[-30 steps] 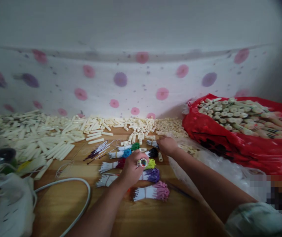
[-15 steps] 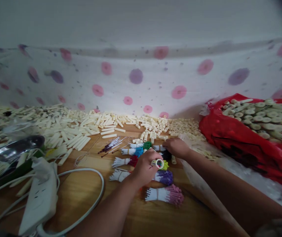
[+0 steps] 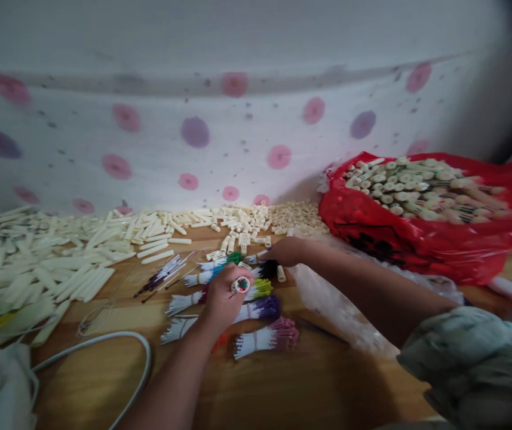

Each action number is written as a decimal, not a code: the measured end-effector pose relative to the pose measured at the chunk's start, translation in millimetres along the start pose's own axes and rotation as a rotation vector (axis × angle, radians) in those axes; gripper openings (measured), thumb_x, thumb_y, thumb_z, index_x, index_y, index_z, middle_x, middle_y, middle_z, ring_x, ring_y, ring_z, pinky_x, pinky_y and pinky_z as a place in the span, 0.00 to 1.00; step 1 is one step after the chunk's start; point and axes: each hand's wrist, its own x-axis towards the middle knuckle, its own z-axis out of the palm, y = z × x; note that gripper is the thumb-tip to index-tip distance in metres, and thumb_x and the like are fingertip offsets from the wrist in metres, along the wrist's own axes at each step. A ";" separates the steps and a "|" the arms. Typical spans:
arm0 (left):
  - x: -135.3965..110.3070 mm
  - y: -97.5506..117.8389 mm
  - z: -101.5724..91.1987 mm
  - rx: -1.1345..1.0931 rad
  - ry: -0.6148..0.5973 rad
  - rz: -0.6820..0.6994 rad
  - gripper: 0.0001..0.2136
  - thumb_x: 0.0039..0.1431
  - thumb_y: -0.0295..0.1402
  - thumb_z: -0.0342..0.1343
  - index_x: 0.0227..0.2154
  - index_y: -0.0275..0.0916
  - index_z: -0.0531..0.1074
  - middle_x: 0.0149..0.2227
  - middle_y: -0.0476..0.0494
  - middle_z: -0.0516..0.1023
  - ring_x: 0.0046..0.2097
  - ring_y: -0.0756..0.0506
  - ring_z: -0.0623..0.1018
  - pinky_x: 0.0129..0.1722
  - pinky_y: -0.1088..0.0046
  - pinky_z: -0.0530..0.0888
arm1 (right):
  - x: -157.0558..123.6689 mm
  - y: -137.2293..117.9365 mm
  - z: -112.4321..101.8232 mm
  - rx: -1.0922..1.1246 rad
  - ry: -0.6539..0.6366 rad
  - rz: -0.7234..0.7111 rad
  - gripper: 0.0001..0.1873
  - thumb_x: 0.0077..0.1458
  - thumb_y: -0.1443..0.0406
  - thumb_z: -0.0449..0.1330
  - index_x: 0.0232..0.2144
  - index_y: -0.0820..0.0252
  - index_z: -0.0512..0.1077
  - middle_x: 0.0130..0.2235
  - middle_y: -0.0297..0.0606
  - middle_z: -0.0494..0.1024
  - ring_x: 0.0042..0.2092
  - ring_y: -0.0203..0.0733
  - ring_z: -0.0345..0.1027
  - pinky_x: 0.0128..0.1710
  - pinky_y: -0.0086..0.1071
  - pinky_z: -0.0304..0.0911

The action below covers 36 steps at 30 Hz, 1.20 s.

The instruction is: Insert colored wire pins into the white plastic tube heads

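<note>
My left hand (image 3: 222, 300) is closed round a small white ring-shaped piece (image 3: 241, 285) with coloured bits inside, held over the bundles of coloured-tipped white sticks (image 3: 262, 338) on the wooden table (image 3: 282, 388). My right hand (image 3: 285, 251) reaches further back with its fingers curled at the bundles near the black-tipped one (image 3: 268, 270); what it pinches is too small to make out. The bundle tips are pink, purple, yellow, black, blue and green.
Heaps of cream plastic tubes (image 3: 58, 263) cover the left and back of the table. A red bag (image 3: 417, 239) full of cream round-headed parts sits at the right, clear plastic (image 3: 331, 310) in front of it. A white cable (image 3: 116, 358) loops at the lower left. A spotted cloth (image 3: 193, 137) hangs behind.
The view has swung about; a white power strip seen half a second ago is out of frame. Both hands stay at the bundles, the left still on the ring piece.
</note>
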 end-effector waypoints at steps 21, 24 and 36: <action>6.3 4.5 -6.0 -0.046 0.079 -0.224 0.08 0.55 0.35 0.53 0.28 0.36 0.72 0.28 0.49 0.72 0.32 0.49 0.71 0.35 0.74 0.67 | -76.6 -16.2 -23.6 0.480 0.482 0.013 0.11 0.55 0.70 0.53 0.37 0.60 0.74 0.37 0.37 0.78 0.37 0.35 0.70 0.37 0.25 0.60; 4.5 8.2 -3.3 -0.180 -0.150 -0.290 0.09 0.54 0.37 0.54 0.30 0.37 0.72 0.29 0.49 0.73 0.32 0.49 0.71 0.34 0.75 0.67 | -82.1 -41.8 -8.7 0.820 0.617 -0.155 0.07 0.52 0.71 0.55 0.34 0.61 0.72 0.29 0.33 0.75 0.30 0.32 0.67 0.31 0.24 0.60; -1.8 9.1 5.3 -0.245 -0.099 -0.390 0.09 0.52 0.36 0.55 0.24 0.36 0.67 0.24 0.52 0.66 0.28 0.51 0.65 0.30 0.75 0.64 | -62.2 -79.1 34.5 1.339 1.031 -0.008 0.14 0.54 0.64 0.56 0.44 0.58 0.71 0.36 0.39 0.77 0.37 0.37 0.71 0.37 0.33 0.67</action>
